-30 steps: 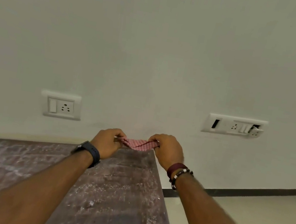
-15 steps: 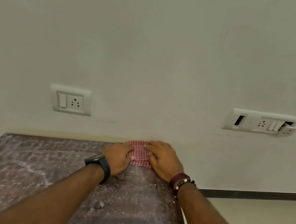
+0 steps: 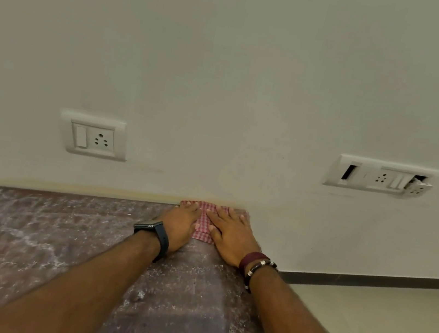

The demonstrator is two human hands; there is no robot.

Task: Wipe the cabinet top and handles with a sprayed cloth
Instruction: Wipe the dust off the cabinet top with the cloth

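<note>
Dusty cabinet top (image 3: 61, 250) against wall (image 3: 228, 67)

Cloth (image 3: 204, 228) red-white checked; cabinet top (image 3: 61, 250) brown, white-speckled; wall (image 3: 228, 67) off-white.

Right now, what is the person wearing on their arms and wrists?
Both forearms are bare, with no sleeves in view. The left wrist carries a dark smartwatch with a rectangular face on a dark strap. The right wrist has a maroon band, and beside it a bracelet of dark beads with a few silver-coloured ones. No gloves; no rings can be made out on the fingers.
</note>
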